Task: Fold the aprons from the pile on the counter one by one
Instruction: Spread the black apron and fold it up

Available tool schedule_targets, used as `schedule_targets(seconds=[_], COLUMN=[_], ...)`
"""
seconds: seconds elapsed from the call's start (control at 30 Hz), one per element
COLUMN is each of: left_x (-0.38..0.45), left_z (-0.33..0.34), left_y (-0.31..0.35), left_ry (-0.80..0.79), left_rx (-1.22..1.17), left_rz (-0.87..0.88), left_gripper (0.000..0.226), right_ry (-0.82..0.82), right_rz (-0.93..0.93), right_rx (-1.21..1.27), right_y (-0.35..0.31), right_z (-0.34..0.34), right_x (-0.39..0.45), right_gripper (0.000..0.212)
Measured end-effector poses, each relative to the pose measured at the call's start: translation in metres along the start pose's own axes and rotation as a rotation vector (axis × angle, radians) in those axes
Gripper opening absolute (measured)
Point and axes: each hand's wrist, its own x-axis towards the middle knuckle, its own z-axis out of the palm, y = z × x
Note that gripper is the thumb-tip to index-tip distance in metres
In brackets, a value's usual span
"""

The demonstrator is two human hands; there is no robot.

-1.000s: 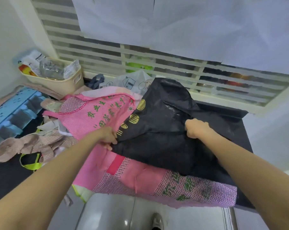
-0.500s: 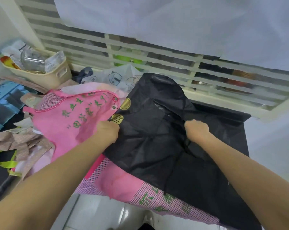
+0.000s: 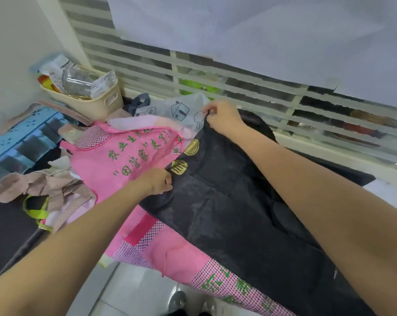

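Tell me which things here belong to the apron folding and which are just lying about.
Part of the job: black apron, pinched by right hand and left hand; pink apron; beige apron.
Lying about: cream basket, blue organizer, white printed bag.

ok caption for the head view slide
Both hands, left and right, pinch a black apron spread over a pink apron.

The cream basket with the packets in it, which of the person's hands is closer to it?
Left. The left hand grips the black apron's edge below and right of the cream basket; the right hand pinches the apron's top corner, farther right.
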Motion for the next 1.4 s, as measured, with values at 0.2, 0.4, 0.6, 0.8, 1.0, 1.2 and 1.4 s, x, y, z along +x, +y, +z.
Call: schedule_targets(seconds=[0.2,0.4,0.6,0.8,1.0,1.2,1.4], left_x=[0.000,-0.001,-0.005,-0.019,0.004,0.025,0.032], left_z=[0.015,0.022,0.005,-0.008,0.011,0.044,0.033], left_y=[-0.021,-0.031,-0.024,0.010,0.088,0.099,0.105], left_ry=[0.115,0.118,-0.277,-0.308,-0.200,-0.175,-0.143], left_rx=[0.092,0.039,-0.061,0.330,0.236,0.485,0.489], left_rz=[-0.046,-0.077,-0.023,-0.070,0.393,0.396,0.359], left_gripper=[0.028,0.035,0.024,0.014,0.030,0.027,0.023], right_ry=[-0.180,-0.327,-0.453,-0.552,-0.677,-0.718,-0.625], right_rz=[-0.352,-0.197,0.170,0.370,0.439,0.457,0.592], right_rx=[-0.105,-0.208,-0.515,-0.572,-0.651,-0.895,-0.913], right_y=[-0.073,-0.045,0.057,0.111,0.133,0.166,0.184], right_z=[0.064,0.086,0.078,0.045,0.017,0.000,-0.011], right_x=[0.030,0.020,-0.052,-0.105,-0.146,-0.188,-0.209], right_gripper=[0.038,0.038,0.030,0.030,0.029,0.010,0.025])
